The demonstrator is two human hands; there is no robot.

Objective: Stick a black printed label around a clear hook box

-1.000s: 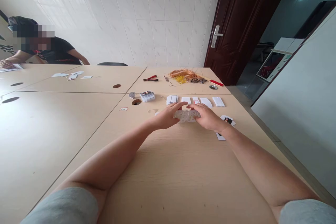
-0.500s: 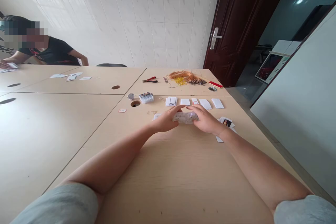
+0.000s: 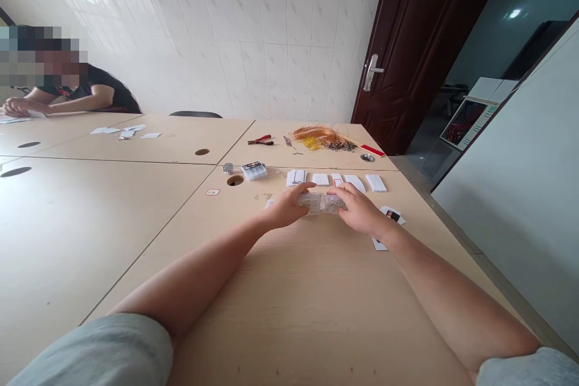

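Observation:
A small clear plastic box (image 3: 313,203) with whitish contents is held low over the table, between my two hands. My left hand (image 3: 288,206) grips its left part, thumb in front and fingers behind. At the right part, my right hand (image 3: 359,208) closes its thumb and fingers on it in the same way. A gap or seam shows between the two parts; whether they are joined I cannot tell. A white piece (image 3: 270,202) peeks out beside my left hand. Just beyond my hands lie stacks of white cards (image 3: 297,178) in a row.
Another clear box (image 3: 254,170) stands left of the cards, near a table hole (image 3: 235,181). Printed cards (image 3: 391,215) lie by my right forearm. Pliers (image 3: 261,140) and a copper-coloured wire bundle (image 3: 316,134) are further back. A person (image 3: 104,93) sits at the far left.
The box's two parts now show a clearer seam between them, and my right fingers have shifted slightly. The person at the far left has brought both hands together. The view has tilted slightly.

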